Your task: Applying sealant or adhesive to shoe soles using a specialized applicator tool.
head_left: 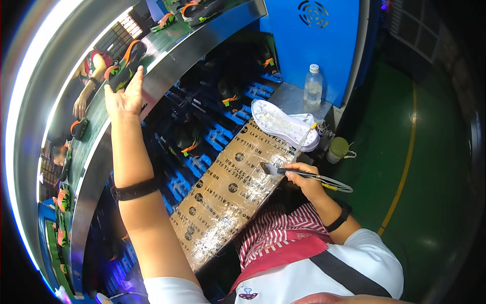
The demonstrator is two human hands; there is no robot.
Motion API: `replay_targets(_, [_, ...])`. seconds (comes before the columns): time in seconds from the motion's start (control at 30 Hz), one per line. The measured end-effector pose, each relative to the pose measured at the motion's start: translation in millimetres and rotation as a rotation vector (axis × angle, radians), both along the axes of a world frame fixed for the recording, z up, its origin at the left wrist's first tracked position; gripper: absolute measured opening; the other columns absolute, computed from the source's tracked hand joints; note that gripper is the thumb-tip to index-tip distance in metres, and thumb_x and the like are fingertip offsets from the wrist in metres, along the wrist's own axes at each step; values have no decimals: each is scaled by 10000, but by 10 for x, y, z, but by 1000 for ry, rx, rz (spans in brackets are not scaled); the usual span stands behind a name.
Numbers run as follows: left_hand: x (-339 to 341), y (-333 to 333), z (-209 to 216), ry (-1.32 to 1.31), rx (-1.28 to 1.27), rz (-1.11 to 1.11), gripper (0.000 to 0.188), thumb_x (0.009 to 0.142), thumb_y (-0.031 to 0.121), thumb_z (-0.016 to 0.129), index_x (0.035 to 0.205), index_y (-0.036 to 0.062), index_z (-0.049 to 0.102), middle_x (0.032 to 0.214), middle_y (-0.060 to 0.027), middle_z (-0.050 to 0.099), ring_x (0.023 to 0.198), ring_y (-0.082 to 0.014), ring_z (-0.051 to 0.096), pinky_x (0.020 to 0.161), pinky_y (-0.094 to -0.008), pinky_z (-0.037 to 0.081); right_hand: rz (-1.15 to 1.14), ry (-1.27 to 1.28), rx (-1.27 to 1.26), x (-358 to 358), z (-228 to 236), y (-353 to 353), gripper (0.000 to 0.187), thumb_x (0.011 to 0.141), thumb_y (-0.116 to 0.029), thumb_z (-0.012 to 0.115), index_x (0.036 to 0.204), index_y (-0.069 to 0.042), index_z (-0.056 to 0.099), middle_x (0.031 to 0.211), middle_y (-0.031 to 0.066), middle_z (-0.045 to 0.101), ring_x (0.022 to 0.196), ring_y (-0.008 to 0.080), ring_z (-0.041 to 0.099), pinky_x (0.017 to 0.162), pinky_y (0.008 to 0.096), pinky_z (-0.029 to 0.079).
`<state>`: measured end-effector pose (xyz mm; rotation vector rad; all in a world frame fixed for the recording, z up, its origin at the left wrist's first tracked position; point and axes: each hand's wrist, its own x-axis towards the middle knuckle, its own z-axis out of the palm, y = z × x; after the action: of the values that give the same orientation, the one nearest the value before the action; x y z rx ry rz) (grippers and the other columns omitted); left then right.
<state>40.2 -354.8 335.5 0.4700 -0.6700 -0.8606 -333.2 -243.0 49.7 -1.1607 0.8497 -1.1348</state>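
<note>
Gripping a brush in my right hand, right of centre, over brown cardboard, my left hand, splayed, is touching a dark shoe, upper left, whether gripping I cannot tell.

I can see two bare hands and two dark arm bands on this worker, one brush, one clear bottle, one green-topped jar, one white shoe-shaped thing, one cardboard-covered table, one yellow floor line, and more dark shoes than I can count.
</note>
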Motion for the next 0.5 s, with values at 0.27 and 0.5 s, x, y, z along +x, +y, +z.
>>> replay_targets(0.27, [-434,-29,-332,-703,343,730,385,886,248,522,1239,99,483,939,-93,583,702,-194,586,625,-310,490,-6,-19,22,-133,-166,-75,195,802,-83,660,972,13,664,767,19,642,697,64,565,644,204,453])
replay_targets(0.5, [-1311,-457,-274,-2365,-193,1034,641,775,274,642,1359,181,393,1451,-99,310,1330,-335,289,1032,-543,273,-31,-18,32,-227,-208,-128,195,797,-89,668,966,8,664,770,25,640,690,68,569,639,207,460])
